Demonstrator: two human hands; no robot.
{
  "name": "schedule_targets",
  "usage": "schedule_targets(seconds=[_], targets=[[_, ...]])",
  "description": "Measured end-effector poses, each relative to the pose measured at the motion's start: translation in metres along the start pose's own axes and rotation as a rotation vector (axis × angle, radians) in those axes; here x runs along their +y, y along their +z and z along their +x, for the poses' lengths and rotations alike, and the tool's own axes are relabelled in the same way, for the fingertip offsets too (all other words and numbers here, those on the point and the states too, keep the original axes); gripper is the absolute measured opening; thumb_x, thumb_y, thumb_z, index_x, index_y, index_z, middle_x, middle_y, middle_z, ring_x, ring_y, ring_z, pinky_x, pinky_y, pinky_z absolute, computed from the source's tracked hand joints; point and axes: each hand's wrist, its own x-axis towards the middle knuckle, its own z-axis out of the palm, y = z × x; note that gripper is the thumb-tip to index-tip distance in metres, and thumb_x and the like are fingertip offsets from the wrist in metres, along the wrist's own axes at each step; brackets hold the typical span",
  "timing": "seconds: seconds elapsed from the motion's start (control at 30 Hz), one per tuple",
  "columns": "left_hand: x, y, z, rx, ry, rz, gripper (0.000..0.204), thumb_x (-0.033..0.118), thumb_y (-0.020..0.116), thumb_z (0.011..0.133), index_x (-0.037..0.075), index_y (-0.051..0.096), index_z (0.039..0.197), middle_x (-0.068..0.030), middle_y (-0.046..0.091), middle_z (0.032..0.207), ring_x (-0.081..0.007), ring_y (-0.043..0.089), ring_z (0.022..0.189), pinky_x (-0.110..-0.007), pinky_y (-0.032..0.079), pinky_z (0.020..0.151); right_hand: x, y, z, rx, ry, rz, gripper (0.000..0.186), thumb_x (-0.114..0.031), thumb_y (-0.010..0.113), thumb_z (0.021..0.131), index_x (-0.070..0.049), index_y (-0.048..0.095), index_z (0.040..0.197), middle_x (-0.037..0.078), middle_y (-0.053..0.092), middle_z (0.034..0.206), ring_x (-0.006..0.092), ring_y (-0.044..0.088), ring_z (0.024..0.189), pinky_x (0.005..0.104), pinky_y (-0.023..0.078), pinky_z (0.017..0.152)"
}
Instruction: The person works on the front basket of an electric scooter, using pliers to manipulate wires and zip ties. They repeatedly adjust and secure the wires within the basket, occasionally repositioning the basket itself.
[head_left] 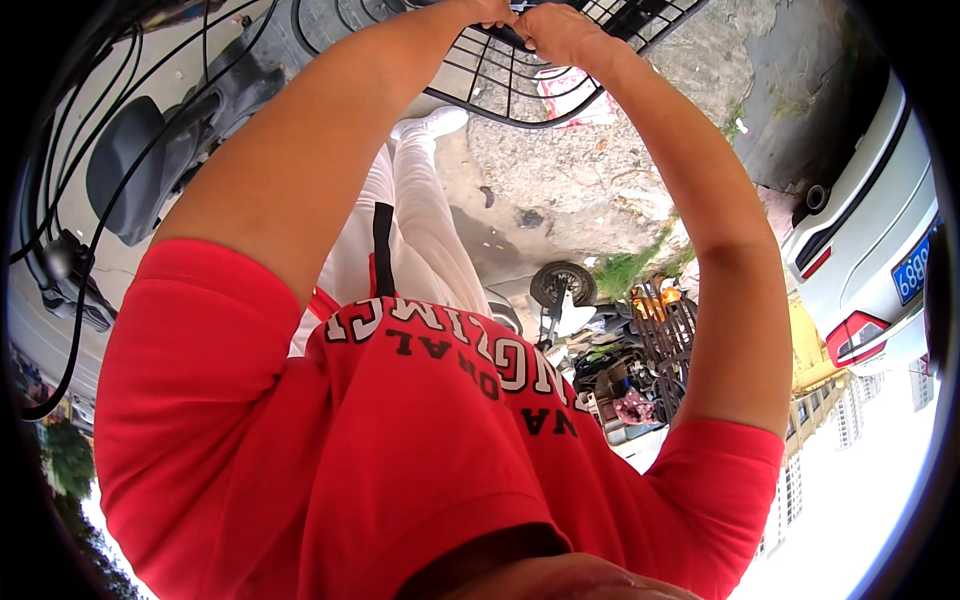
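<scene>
My two hands meet at the top edge of the picture, over a black wire basket (510, 85). My left hand (490, 10) is partly cut off by the edge, and its visible fingers are bent in toward the other hand. The fingers of my right hand (562, 35) curl down and press together beside it. What lies between the fingers is too small and hidden to make out. A dark object just below the hands, at the basket, shows only in part.
A grey-black scooter seat (125, 170) with looping black cables (105, 245) stands at the left. At the right is a white car (850, 230). Rough concrete ground (590, 185) holds a red-and-white sheet (570, 95). Behind me are a wheel (563, 285) and piled clutter (630, 370).
</scene>
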Motion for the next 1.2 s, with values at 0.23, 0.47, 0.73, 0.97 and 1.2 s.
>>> schedule_targets(seconds=[0.23, 0.47, 0.73, 0.97, 1.2], targets=[[0.014, 0.009, 0.007, -0.033, 0.061, 0.013, 0.025, 0.026, 0.069, 0.074, 0.003, 0.067, 0.064, -0.0078, 0.062, 0.054, -0.0167, 0.059, 0.049, -0.031, 0.047, 0.051, -0.024, -0.019, -0.036, 0.017, 0.205, -0.098, 0.016, -0.006, 0.055, 0.079, -0.006, 0.062, 0.093, 0.015, 0.063, 0.087, 0.0329, 0.061, 0.084, 0.0406, 0.048, 0.075], [0.028, 0.021, 0.008, 0.097, 0.071, -0.025, 0.034, 0.033, 0.080, 0.065, 0.002, 0.066, 0.062, -0.0092, 0.062, 0.056, -0.0168, 0.058, 0.048, -0.031, 0.046, 0.051, -0.052, -0.010, -0.161, 1.621, 0.579, 0.899, 0.016, -0.008, 0.050, 0.090, 0.001, 0.060, 0.100, 0.004, 0.059, 0.077, 0.0078, 0.054, 0.067, 0.0214, 0.044, 0.059], [0.073, 0.067, 0.031, 0.002, 0.057, 0.051, 0.042, 0.037, 0.077, 0.067, 0.000, 0.059, 0.060, -0.0043, 0.052, 0.047, -0.0123, 0.050, 0.042, -0.026, 0.038, 0.044, -0.006, 0.180, -0.110, 1.317, 0.474, 1.864, 0.022, -0.008, 0.045, 0.091, -0.001, 0.055, 0.110, 0.006, 0.062, 0.084, 0.0085, 0.054, 0.060, 0.0213, 0.042, 0.054], [0.074, 0.105, 0.062, -0.008, 0.078, -0.013, 0.044, 0.039, 0.080, 0.066, 0.000, 0.060, 0.059, -0.0028, 0.049, 0.045, -0.0083, 0.043, 0.039, -0.023, 0.031, 0.040, 0.049, 0.203, -0.086, 1.201, 0.292, 1.954, 0.028, -0.013, 0.060, 0.086, -0.008, 0.058, 0.113, 0.006, 0.063, 0.076, 0.0082, 0.055, 0.053, 0.0198, 0.041, 0.044], [0.079, 0.139, 0.079, 0.013, 0.028, 0.026, 0.038, 0.032, 0.077, 0.070, 0.000, 0.059, 0.061, -0.0035, 0.051, 0.047, -0.0085, 0.043, 0.039, -0.022, 0.030, 0.038, 0.044, 0.238, -0.070, 1.715, 0.187, 2.171, 0.015, -0.002, 0.051, 0.088, 0.001, 0.058, 0.100, 0.006, 0.060, 0.073, 0.0116, 0.055, 0.053, 0.0259, 0.044, 0.048]])
